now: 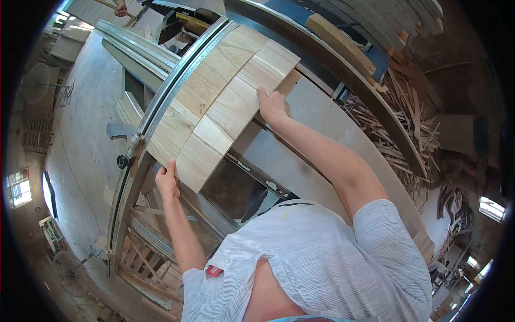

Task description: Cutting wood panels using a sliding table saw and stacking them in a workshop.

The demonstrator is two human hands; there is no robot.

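A pale wooden panel made of several boards lies at a slant on the saw table, along a metal rail with a scale. My left hand grips the panel's near left corner, thumb on top. My right hand is closed on the panel's right edge, farther from my body, with the thumb on top. The fingertips under the panel are hidden. Below the panel's near edge is an opening in the table's frame, beside pale metal surfaces.
A long dark rail with a timber piece borders the right, near stacked boards and piled offcuts. At the upper left, another person's hand holds a stick. A pedestal fan stands on the left.
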